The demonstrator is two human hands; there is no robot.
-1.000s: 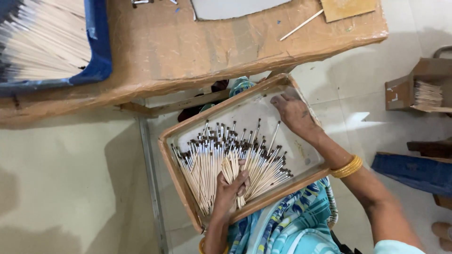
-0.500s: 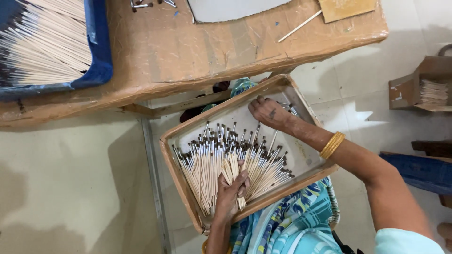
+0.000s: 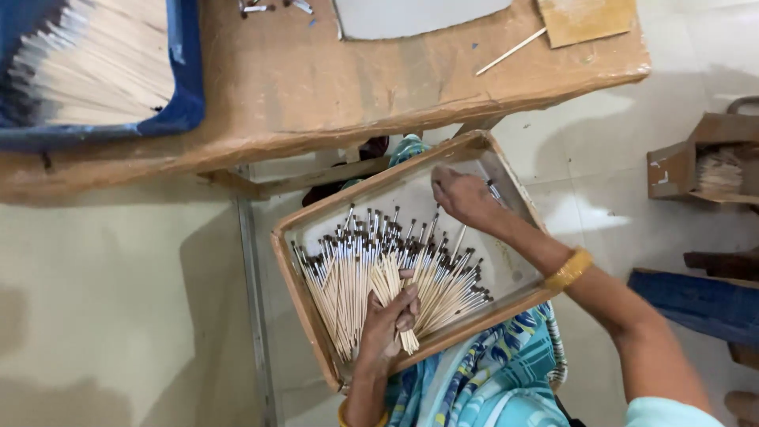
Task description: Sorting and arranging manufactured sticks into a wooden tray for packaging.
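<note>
A shallow wooden tray [image 3: 294,273] rests on my lap, holding several thin wooden sticks with dark metal tips [image 3: 360,253], fanned out. My left hand [image 3: 387,320] grips a small bunch of these sticks [image 3: 395,294] near their bare ends, at the tray's near side. My right hand [image 3: 462,198], with a yellow bangle at the wrist, lies palm down over the far right part of the tray, fingers curled on a few tipped sticks there. Whether it holds any I cannot tell.
A worn wooden table [image 3: 316,79] stands ahead, carrying a blue bin [image 3: 186,95] full of plain sticks, a grey sheet [image 3: 411,16], a loose stick [image 3: 510,51] and a brown card [image 3: 585,20]. A cardboard box [image 3: 696,162] with sticks sits on the floor at right.
My right hand has slid leftward across the far side of the tray, toward the tipped ends. My left hand has kept its grip on the bunch.
</note>
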